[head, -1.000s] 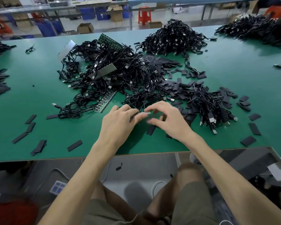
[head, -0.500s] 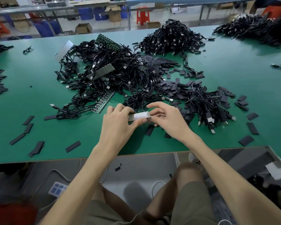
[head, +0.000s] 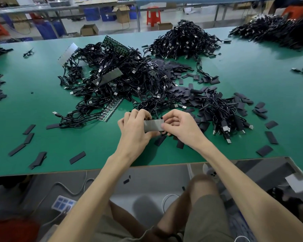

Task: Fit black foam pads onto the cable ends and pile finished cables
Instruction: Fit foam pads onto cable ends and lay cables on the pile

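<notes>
— What fills the bench?
— A green table (head: 252, 70). A tangled heap of black cables (head: 115, 79) sits at its middle, and a denser cable pile (head: 184, 41) lies farther off to the right.
— And the pads?
— Black foam pads (head: 187, 98) lie strewn right of the heap, among more cables. A few are scattered near the left.
— The hands?
— Left hand (head: 135, 130) and right hand (head: 182, 128) each pinch one end of a grey strip (head: 152, 125), fingers curled round it. They hold it between them above the table's near edge.
</notes>
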